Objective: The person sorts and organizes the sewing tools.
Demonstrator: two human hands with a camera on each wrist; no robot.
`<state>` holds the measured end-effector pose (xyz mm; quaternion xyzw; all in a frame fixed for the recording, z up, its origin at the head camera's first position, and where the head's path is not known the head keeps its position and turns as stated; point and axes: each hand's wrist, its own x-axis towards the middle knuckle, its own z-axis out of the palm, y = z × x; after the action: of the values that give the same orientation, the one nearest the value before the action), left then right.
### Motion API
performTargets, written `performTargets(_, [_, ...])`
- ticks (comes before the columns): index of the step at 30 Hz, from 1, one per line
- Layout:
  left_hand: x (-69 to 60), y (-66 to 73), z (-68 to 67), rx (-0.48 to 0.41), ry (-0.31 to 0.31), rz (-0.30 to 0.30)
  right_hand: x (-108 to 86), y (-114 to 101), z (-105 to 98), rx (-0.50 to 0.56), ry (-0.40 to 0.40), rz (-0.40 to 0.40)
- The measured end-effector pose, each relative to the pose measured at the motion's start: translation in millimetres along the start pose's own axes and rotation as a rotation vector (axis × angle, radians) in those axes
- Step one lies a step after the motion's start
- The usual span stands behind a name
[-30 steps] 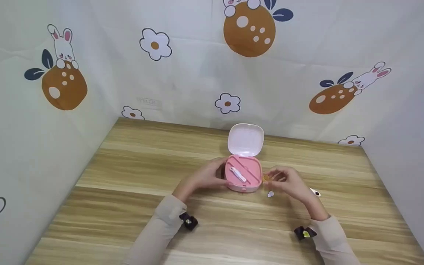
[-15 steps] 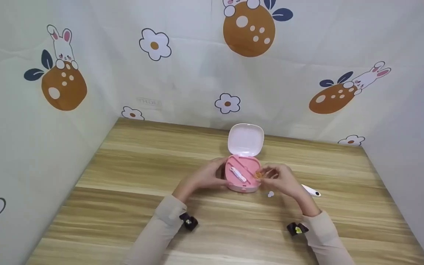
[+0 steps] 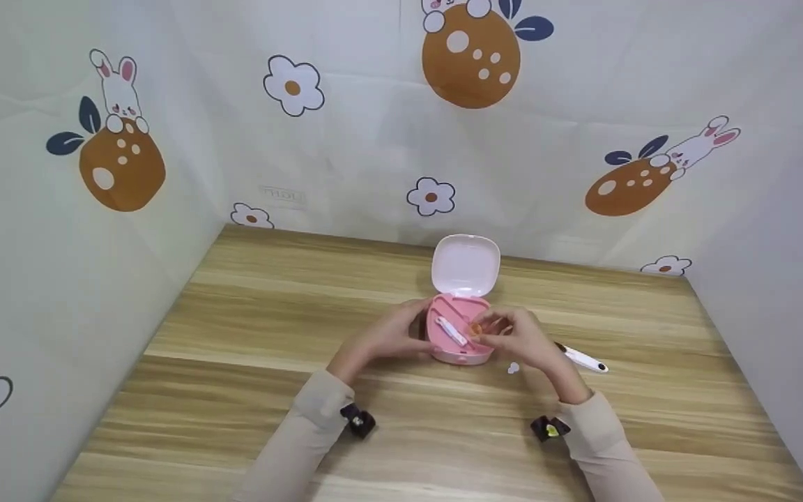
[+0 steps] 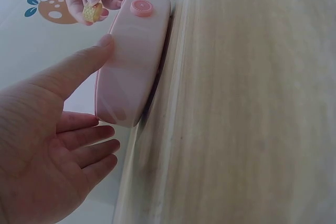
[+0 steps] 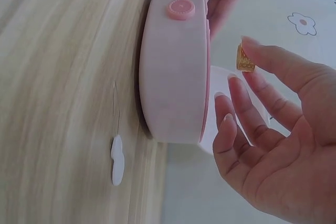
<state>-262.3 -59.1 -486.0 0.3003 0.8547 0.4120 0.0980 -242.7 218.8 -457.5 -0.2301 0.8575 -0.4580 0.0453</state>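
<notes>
A pink sewing box (image 3: 463, 358) stands on the wooden table, its pale lid (image 3: 466, 265) tipped back. My left hand (image 3: 394, 331) holds the box at its left side, with the thumb at the front and fingers farther back. Between thumb and forefinger, my right hand (image 3: 518, 337) pinches a small gold dimpled thimble (image 5: 245, 61). That thimble is above the right part of the box's pink tray; the right wrist view shows it apart from the box. In the tray's left part lies a slim white item (image 3: 452, 331), its kind unclear.
A needle threader (image 5: 117, 161) with a white grip and thin wire lies right of the box's front. Farther right, partly behind my right wrist, is a white-handled tool (image 3: 585, 359) with a dark end. A patterned cloth wall (image 3: 360, 153) rises behind the table.
My right hand has moved left with the thimble, from beside the box to over its tray. More of the white-handled tool now shows. My left hand and the box have stayed put.
</notes>
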Motion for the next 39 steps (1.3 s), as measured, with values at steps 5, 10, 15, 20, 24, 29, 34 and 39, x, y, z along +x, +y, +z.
performTargets(5, [-0.6,1.6,-0.3,-0.018,-0.002,-0.005,3.5,-2,4,-0.017,0.0,-0.007])
performTargets(10, [0.0,2.4,-0.5,-0.014,-0.005,-0.024,6.6,-4,6,-0.013,-0.001,0.001])
performTargets(15, [0.6,0.7,0.4,-0.01,-0.002,-0.025,9.4,-5,8,0.003,-0.014,0.001])
performTargets(20, [1.1,-0.6,1.4,-0.011,0.0,-0.013,12.6,-4,10,0.021,-0.02,-0.005])
performTargets(24, [0.9,-0.8,1.5,-0.014,-0.001,-0.018,16.0,-4,13,0.028,-0.018,-0.001])
performTargets(29, [0.1,-0.2,0.8,-0.02,-0.002,-0.02,20.7,-3,17,0.029,-0.021,-0.004])
performTargets(34, [-0.1,0.1,0.1,-0.03,-0.002,-0.022,25.7,-4,19,0.024,-0.027,-0.027])
performTargets(39, [0.5,0.4,-0.6,-0.032,-0.005,-0.017,29.5,-5,21,0.023,-0.029,-0.04])
